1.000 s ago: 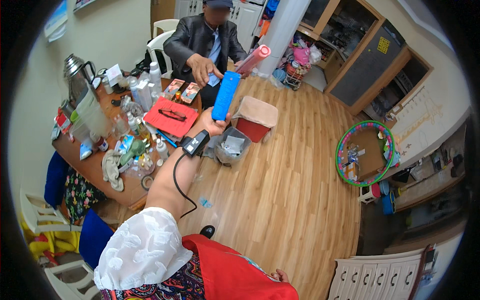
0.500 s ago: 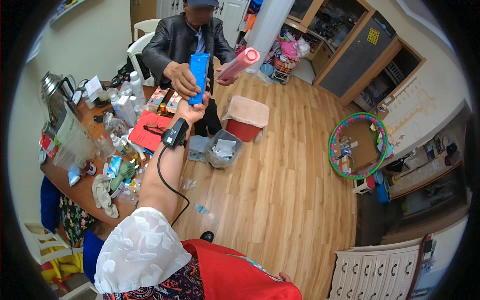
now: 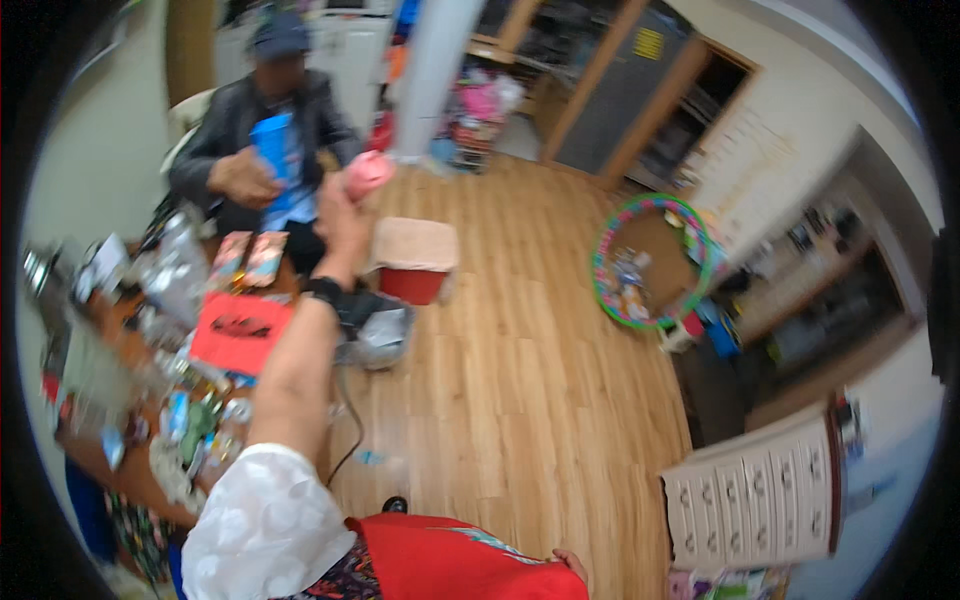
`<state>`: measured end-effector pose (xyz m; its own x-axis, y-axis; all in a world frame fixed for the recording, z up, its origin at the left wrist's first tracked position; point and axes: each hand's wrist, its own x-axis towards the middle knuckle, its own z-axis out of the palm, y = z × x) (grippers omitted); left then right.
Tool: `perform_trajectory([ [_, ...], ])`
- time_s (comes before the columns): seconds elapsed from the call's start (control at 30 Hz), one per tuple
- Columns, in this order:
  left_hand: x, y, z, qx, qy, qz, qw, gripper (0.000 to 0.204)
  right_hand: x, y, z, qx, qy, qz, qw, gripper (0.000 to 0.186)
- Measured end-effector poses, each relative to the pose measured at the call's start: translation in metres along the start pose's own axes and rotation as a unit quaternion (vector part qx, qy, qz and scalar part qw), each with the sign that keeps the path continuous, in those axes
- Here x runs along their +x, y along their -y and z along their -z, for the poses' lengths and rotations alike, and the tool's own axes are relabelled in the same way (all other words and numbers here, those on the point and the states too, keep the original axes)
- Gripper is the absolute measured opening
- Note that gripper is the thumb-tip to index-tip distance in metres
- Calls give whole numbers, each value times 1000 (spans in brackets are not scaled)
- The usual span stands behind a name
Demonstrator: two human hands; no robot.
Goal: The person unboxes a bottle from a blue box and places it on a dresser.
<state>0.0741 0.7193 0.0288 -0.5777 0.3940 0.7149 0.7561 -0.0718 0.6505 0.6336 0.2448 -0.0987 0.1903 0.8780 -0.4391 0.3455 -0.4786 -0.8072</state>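
My left hand (image 3: 343, 225) reaches forward at the end of my outstretched arm, fingers closed around a pink cylindrical container (image 3: 370, 174); motion blur hides the exact grip. A seated person (image 3: 285, 95) in a dark jacket and cap faces me across the table corner. That person's hand (image 3: 245, 178) holds up a blue box (image 3: 272, 150); their other hand is mostly hidden behind mine. A dark device with a cable (image 3: 345, 400) is strapped to my left wrist. My right hand (image 3: 572, 563) shows only partly, low beside my red garment (image 3: 450, 555), and its fingers are unclear.
A wooden table (image 3: 65, 440) at the left bears bottles, a red folder (image 3: 235, 345) with dark glasses, and a green handheld item. A bag-lined bin (image 3: 385, 340) and a cloth-covered red stool (image 3: 415, 265) stand beyond. A green-and-pink hoop (image 3: 600, 265) and white drawers (image 3: 745, 500) are right.
My left hand has left the blue box, which stays in the other person's hand, and has moved onto the pink container. The view has swung right, shifting the scene leftward.
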Motion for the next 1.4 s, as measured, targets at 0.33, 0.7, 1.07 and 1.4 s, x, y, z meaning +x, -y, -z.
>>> perform_trajectory([
  [0.33, -6, -41, 15, -186, 103, -190, 959, 46, -12, -12, 5, -22, -58, -13, 998, 34],
  [0.7, -276, -305, 126, -401, 685, 56, 606, 59, -15, 51, 76, -115, -32, 165, 979, 50],
  [1.07, -470, -502, 199, -409, 840, -74, 350, 72, -103, 33, 167, 104, -247, 183, 946, 78],
  [1.4, -593, -573, 168, -352, 902, -201, 149, 61, -205, -99, 305, 366, -464, 245, 769, 44],
])
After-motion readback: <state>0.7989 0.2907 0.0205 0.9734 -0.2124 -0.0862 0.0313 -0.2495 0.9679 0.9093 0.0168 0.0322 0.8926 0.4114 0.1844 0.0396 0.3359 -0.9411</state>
